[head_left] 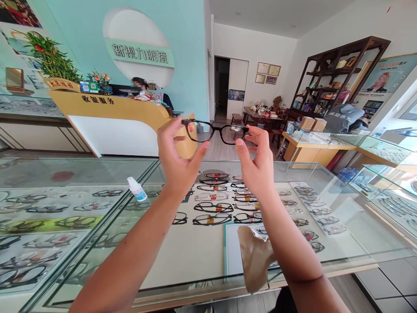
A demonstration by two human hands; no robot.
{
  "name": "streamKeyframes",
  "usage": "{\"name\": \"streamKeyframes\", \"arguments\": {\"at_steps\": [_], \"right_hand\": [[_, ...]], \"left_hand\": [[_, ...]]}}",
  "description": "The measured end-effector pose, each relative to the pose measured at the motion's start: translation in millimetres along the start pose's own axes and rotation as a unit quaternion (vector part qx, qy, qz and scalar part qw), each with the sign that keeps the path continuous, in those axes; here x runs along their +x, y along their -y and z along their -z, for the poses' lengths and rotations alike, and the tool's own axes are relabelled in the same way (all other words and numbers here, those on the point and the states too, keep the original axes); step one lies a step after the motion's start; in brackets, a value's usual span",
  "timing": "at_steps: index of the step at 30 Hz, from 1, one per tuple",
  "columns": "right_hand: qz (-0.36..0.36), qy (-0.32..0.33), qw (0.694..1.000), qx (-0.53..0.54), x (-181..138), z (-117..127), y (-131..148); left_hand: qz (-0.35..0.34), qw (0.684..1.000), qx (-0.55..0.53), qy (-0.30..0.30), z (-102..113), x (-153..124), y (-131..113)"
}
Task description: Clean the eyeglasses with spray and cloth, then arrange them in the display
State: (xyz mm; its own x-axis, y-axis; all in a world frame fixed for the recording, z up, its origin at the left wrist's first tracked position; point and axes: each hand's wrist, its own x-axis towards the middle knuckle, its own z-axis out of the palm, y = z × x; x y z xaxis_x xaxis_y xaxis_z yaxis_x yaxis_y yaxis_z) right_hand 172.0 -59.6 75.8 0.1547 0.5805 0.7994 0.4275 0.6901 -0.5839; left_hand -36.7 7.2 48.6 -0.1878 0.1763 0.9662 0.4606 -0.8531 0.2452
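I hold a pair of black-framed glasses (215, 131) up at arm's length above a glass display counter (325, 191). My left hand (177, 163) grips the left end of the frame with thumb and fingers closed on it. At the right end, my right hand (257, 163) pinches the frame the same way. Both lenses face me and the room shows through them.
A small white dropper bottle (137, 190) lies on the counter at left. A brown cloth (256, 256) hangs over the counter's near edge. Rows of glasses fill the cases. A person sits behind the yellow reception desk (114, 108). Dark shelving (339, 74) stands at right.
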Motion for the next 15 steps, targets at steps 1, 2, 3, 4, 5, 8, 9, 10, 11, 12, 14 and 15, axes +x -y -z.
{"name": "streamKeyframes", "arguments": {"at_steps": [1,2,3,4,5,8,9,10,11,12,14,15], "right_hand": [[-0.006,0.000,1.000,0.008,0,0,0],[-0.013,0.001,1.000,0.018,0,-1,0],[-0.020,0.001,0.999,0.027,-1,-1,1],[-0.028,0.002,0.999,0.035,-1,-1,1],[-0.036,0.003,0.999,0.041,-1,-1,2],[-0.052,0.004,0.997,0.049,-1,-1,1],[-0.056,0.004,0.997,0.051,0,-1,1],[-0.061,0.004,0.997,0.054,0,-1,0],[-0.065,0.003,0.996,0.058,1,-2,-1],[-0.068,0.001,0.996,0.064,1,-2,-2],[-0.073,-0.004,0.994,0.077,2,-2,-4],[-0.074,-0.006,0.994,0.083,3,-3,-5]], "left_hand": [[-0.006,1.000,0.009,-0.003,0,-1,-2],[-0.008,1.000,0.017,-0.004,-1,-2,-4],[-0.006,1.000,0.023,-0.003,-1,-3,-6],[0.000,1.000,0.025,0.000,-2,-4,-8],[0.007,1.000,0.024,0.004,-3,-5,-9],[0.026,0.999,0.018,0.007,-6,-9,-14],[0.031,0.999,0.020,0.005,-6,-10,-17],[0.034,0.999,0.024,0.002,-7,-10,-19],[0.036,0.999,0.030,0.000,-7,-11,-22],[0.037,0.999,0.037,-0.002,-7,-11,-25],[0.037,0.998,0.049,-0.005,-6,-10,-30],[0.036,0.998,0.054,-0.006,-6,-10,-32]]}}
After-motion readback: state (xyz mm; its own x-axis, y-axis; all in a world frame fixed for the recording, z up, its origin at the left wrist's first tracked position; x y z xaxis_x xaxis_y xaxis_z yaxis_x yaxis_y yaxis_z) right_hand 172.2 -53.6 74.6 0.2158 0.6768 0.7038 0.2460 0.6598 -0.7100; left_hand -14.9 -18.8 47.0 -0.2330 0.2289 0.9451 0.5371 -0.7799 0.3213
